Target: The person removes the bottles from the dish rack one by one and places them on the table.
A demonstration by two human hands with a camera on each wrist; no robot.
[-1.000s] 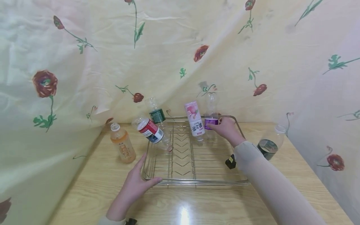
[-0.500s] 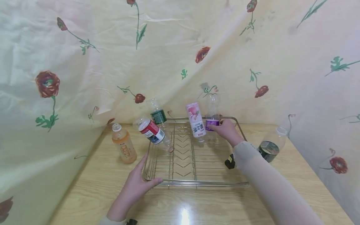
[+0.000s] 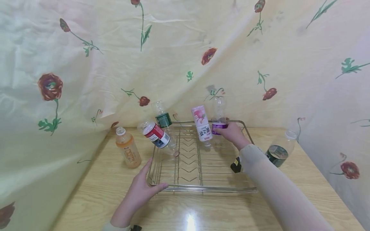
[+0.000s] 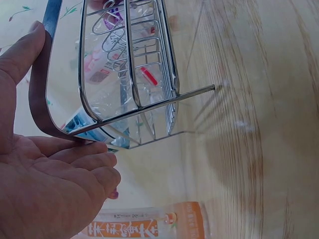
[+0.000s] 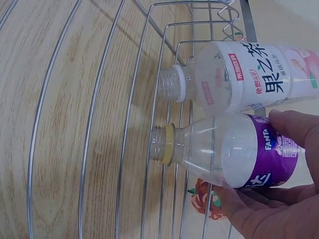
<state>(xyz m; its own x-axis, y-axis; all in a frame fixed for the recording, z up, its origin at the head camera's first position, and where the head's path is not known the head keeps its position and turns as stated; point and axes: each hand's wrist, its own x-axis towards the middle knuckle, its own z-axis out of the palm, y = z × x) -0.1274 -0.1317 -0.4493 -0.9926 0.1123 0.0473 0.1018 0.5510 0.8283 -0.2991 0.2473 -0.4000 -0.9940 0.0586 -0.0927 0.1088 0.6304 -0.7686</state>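
My right hand (image 3: 234,134) pinches a clear Fanta bottle (image 5: 271,149) by its purple label. The bottle is neck down at the back of the wire rack (image 3: 216,189), its capless mouth at the rack's wires in the right wrist view. Beside it, a pink peach-tea bottle (image 3: 201,123) leans mouth down. At the rack's front left corner my left hand (image 3: 140,191) is spread, thumb by the front rail and fingers along the side. Its thumb touches the rack's flat rim (image 4: 40,94) in the left wrist view.
A red-labelled bottle (image 3: 157,134) and a green-labelled bottle (image 3: 163,120) lean neck down at the rack's back left. An orange bottle (image 3: 129,150) stands left of the rack, a dark-labelled bottle (image 3: 278,150) to its right. Flowered cloth (image 3: 173,64) hangs behind the table.
The head view has shifted slightly, so everything sits a little lower and further right. Both hands, the Fanta bottle and the rack keep the same places relative to one another.
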